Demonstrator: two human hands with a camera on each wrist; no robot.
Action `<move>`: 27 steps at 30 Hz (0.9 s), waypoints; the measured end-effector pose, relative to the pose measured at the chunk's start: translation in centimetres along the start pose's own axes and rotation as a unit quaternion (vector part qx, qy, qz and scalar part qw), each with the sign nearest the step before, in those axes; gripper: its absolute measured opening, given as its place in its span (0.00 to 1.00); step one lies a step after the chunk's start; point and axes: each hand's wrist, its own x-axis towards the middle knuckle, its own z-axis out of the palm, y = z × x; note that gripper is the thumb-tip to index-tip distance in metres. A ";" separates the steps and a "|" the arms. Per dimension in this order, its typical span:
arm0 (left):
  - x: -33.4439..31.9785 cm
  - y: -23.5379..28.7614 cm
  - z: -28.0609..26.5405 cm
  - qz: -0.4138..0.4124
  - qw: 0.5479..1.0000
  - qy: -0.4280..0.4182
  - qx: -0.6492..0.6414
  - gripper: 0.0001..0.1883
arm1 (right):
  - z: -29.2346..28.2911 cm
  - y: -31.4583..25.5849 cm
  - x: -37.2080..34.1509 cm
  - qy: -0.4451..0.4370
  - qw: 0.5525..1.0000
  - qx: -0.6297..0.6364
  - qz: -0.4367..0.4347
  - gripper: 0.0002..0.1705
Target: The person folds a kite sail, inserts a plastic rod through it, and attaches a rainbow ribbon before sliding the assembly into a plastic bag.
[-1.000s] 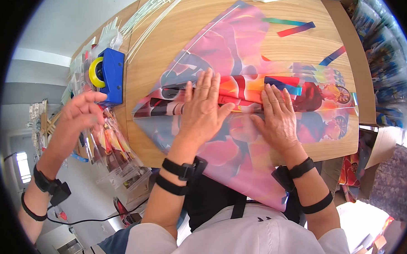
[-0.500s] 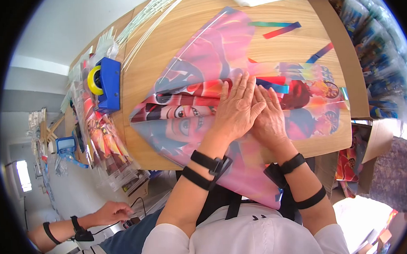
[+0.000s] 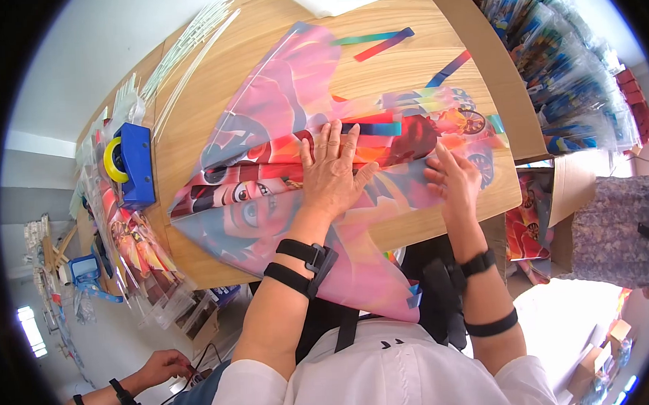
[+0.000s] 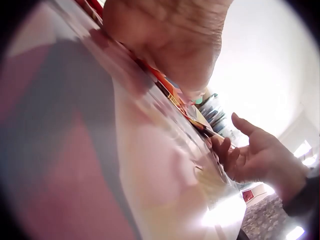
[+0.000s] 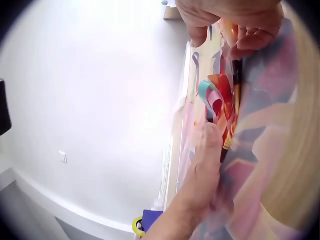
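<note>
Where the left hand (image 3: 331, 179) rests, the sheet (image 3: 393, 189) is cartoon-printed.

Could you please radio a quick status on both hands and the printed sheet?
Left hand flat on the printed sheet, partly folded. Right hand near its right end, fingers loosely curled, contact unclear. Blue ribbon lying by left hand; nothing obviously blocking.

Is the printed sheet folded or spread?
Partly folded: lengthwise folds run along the middle of the printed sheet, by the left hand, while one side lies spread on the table and the other hangs past its edge.
</note>
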 end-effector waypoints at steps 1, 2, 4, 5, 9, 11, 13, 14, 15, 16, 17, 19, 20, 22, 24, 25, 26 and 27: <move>0.0 0.1 0.0 0.001 1.000 0.001 0.000 0.40 | 0.5 -0.6 0.7 0.007 0.999 -0.032 0.020 0.27; 0.1 0.1 -0.1 0.000 1.000 -0.002 -0.005 0.40 | 0.9 -0.6 1.9 0.006 0.999 -0.031 0.018 0.27; 0.0 0.0 -0.1 -0.005 1.000 -0.005 -0.009 0.41 | 1.8 0.4 3.9 0.008 0.997 -0.082 -0.004 0.16; 0.0 0.0 -0.1 -0.003 1.000 -0.010 -0.011 0.41 | 1.9 0.6 4.2 0.002 0.997 -0.081 -0.004 0.16; 0.0 -0.2 0.1 -0.002 1.000 -0.011 -0.024 0.40 | 2.8 1.3 4.3 0.009 0.995 -0.014 -0.101 0.10; 0.0 -0.3 0.5 -0.006 1.000 -0.009 -0.016 0.41 | 3.1 1.9 3.6 -0.020 0.983 0.064 -0.169 0.12; 0.0 -0.1 0.4 -0.008 1.000 -0.007 -0.009 0.41 | 3.4 3.0 4.1 -0.043 0.978 0.138 -0.152 0.16; 0.0 -0.1 0.4 -0.010 1.000 -0.011 -0.007 0.41 | 3.6 3.6 4.3 -0.062 0.966 0.211 -0.133 0.19; -0.1 0.0 0.3 -0.012 1.000 -0.015 -0.005 0.42 | 3.7 3.7 4.5 -0.066 0.967 0.210 -0.131 0.19; -0.1 0.0 0.3 -0.017 1.000 -0.015 -0.003 0.42 | 3.8 3.7 4.9 -0.041 0.973 0.178 -0.138 0.21; -0.1 0.0 0.4 -0.014 1.000 -0.008 -0.010 0.42 | 3.9 3.9 5.2 -0.017 0.979 0.146 -0.144 0.23; -0.2 0.0 0.4 -0.017 1.000 -0.002 -0.012 0.42 | 4.7 3.1 4.2 -0.007 0.980 0.079 -0.183 0.23; -0.3 0.1 0.4 -0.015 1.000 -0.006 -0.015 0.42 | 5.1 2.9 3.8 0.008 0.974 0.013 -0.225 0.24; 0.0 0.0 0.3 -0.014 1.000 -0.006 -0.015 0.42 | 5.1 3.7 4.3 -0.003 0.973 -0.004 -0.232 0.21; 0.0 0.2 0.3 -0.016 1.000 -0.012 -0.013 0.42 | 4.6 3.9 4.0 -0.009 0.971 -0.026 -0.239 0.19; 0.0 0.2 0.3 -0.017 1.000 -0.012 -0.014 0.42 | 4.3 3.5 3.6 -0.016 0.961 -0.067 -0.268 0.17; -0.1 0.2 0.3 -0.018 1.000 -0.011 -0.013 0.42 | 4.0 3.1 3.2 -0.023 0.948 -0.108 -0.297 0.15; -0.1 0.2 0.2 -0.019 1.000 -0.010 -0.012 0.42 | 3.8 2.7 2.9 -0.023 0.949 -0.109 -0.297 0.15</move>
